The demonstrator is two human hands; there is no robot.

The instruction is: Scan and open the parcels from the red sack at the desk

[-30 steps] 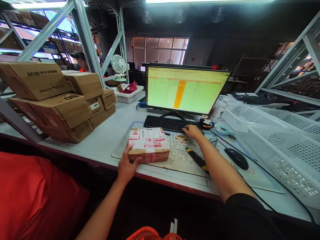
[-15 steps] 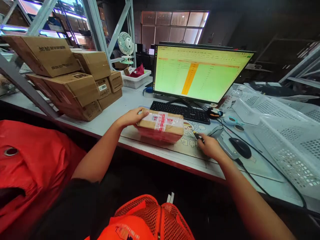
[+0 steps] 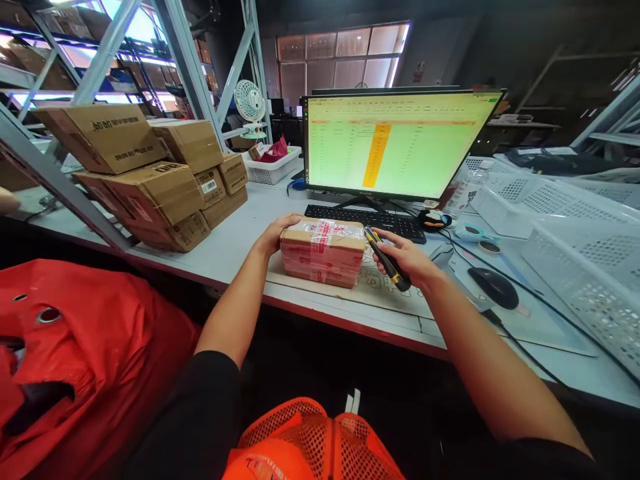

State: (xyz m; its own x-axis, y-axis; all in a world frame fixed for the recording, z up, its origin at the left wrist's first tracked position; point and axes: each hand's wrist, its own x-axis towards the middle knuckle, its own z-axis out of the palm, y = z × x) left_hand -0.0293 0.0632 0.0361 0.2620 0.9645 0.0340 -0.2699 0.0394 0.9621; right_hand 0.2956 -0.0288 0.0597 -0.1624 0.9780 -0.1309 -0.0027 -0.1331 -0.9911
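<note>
A small cardboard parcel [image 3: 323, 252] wrapped in clear and red-printed tape rests on a printed desk mat [image 3: 380, 287] near the table's front edge. My left hand [image 3: 277, 233] grips the parcel's left end, fingers curled over its top. My right hand [image 3: 407, 261] is closed round a yellow and black utility knife [image 3: 386, 260], holding it just right of the parcel with its tip pointing at the parcel's top right corner.
A keyboard [image 3: 367, 222] and a lit monitor [image 3: 397, 143] stand behind the parcel. Stacked cardboard boxes [image 3: 150, 180] fill the left side. A mouse [image 3: 494, 288], tape rolls [image 3: 473, 232] and white perforated baskets [image 3: 575, 247] lie right. A red bag [image 3: 75, 360] sits below left.
My right hand has picked the knife up from the mat and brought it up beside the parcel. My left hand stays on the parcel's left end.
</note>
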